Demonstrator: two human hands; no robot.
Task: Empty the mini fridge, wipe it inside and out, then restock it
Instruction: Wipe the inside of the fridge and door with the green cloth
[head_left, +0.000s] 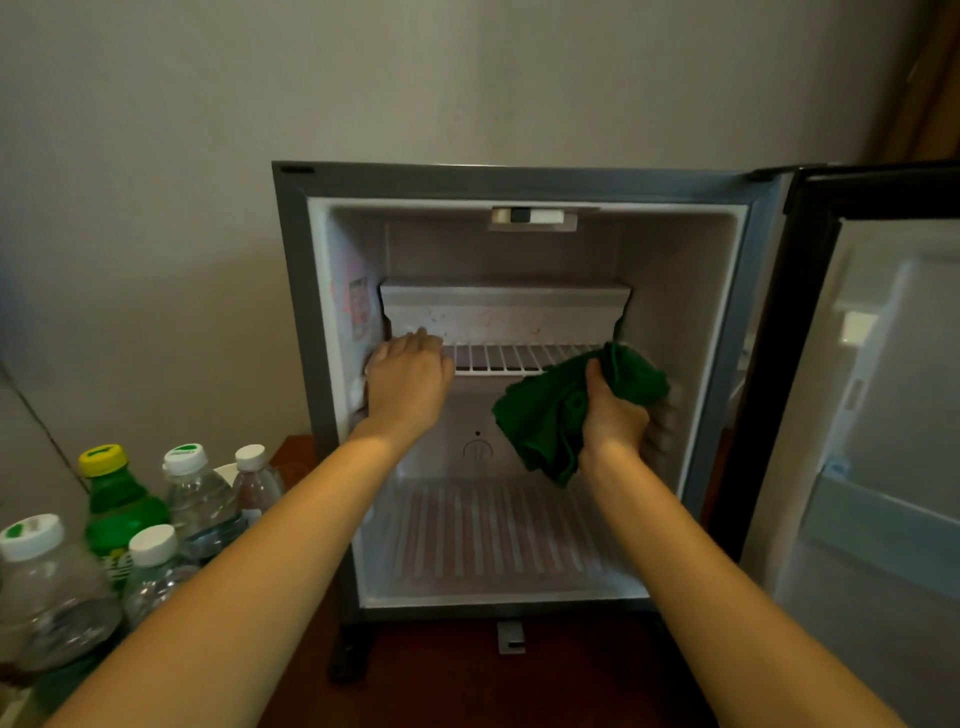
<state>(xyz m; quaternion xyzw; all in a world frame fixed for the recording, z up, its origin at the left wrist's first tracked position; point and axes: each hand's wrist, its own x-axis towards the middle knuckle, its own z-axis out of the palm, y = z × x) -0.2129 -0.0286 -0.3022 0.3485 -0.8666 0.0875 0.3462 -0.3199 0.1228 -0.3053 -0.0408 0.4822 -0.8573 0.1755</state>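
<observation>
We face the emptied mini fridge (291, 312), its door (883, 364) swung right, bottles (197, 499) standing outside at left. Our left hand (410, 379) lies flat on the left end of the wire shelf (519, 358); our right hand (615, 415) clutches the green cloth (545, 415) inside, at the right. Weight on that shelf, we judge, could tip it loose.

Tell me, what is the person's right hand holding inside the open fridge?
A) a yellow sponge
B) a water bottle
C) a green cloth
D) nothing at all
C: the right hand grips a bunched green cloth by the right wall inside the fridge; the bottles all stand outside, to its left.
</observation>
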